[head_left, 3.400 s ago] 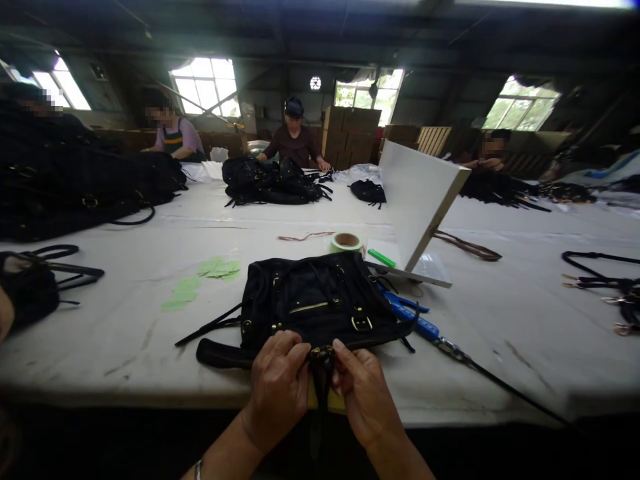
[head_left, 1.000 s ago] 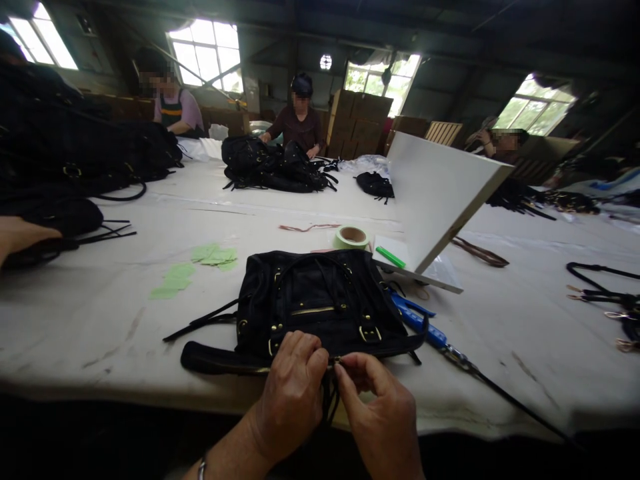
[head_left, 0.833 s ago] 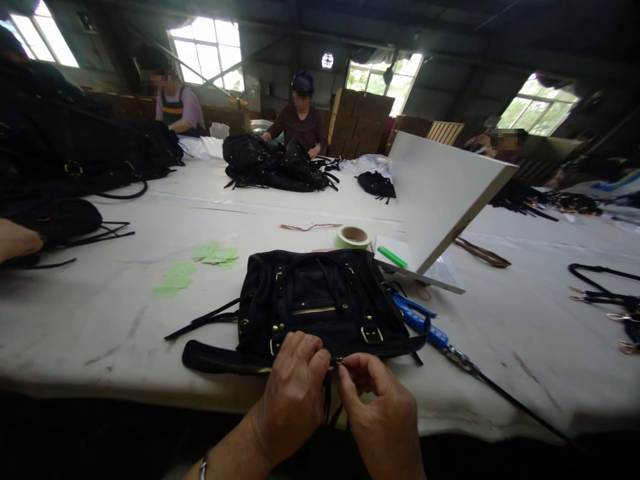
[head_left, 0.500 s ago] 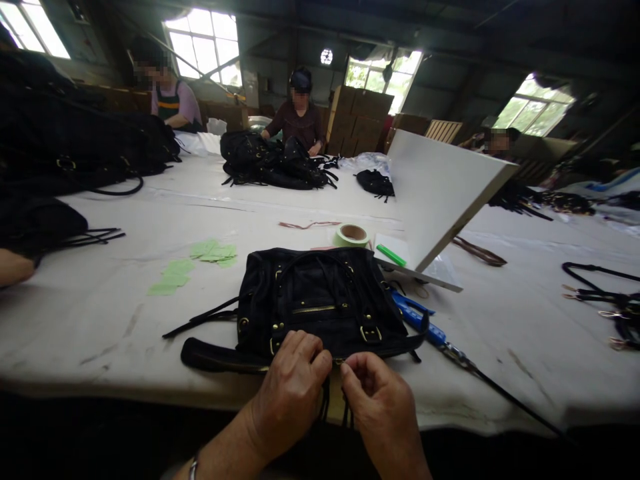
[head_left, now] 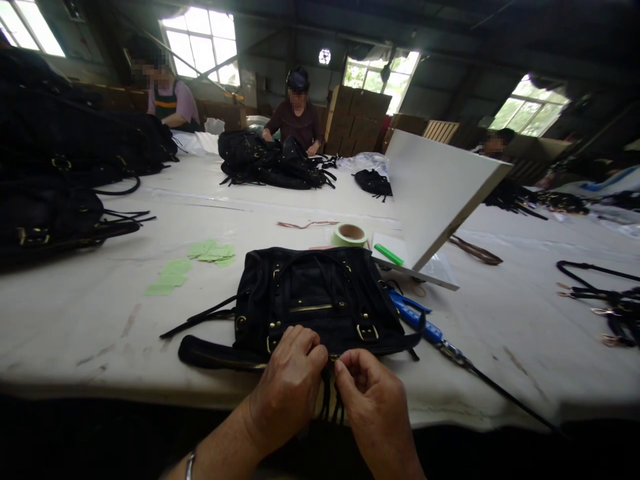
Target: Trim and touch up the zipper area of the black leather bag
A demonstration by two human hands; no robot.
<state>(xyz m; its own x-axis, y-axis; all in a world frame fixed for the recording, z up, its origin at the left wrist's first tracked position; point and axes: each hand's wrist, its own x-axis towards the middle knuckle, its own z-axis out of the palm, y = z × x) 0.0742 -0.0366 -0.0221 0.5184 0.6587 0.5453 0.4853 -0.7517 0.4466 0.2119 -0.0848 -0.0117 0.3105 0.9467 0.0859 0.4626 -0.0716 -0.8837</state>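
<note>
A black handbag with brass buckles and zips lies flat on the white table, its near edge at the table's front. My left hand is closed on that near edge, fingers curled over the fabric. Just to its right, my right hand pinches a small brass zip pull where thin black tassel strips hang down between the two hands. The bag's strap trails out to the left.
Blue-handled pliers with a black cord lie right of the bag. Behind it are a green tape roll, green paper slips and a propped white board. Black bags pile up at left. Other people work at the table's far side.
My hands stay on the bag's near edge; the right hand's pinch has shifted slightly left and lower. At the left, a black bag has moved into view where someone's hand was.
</note>
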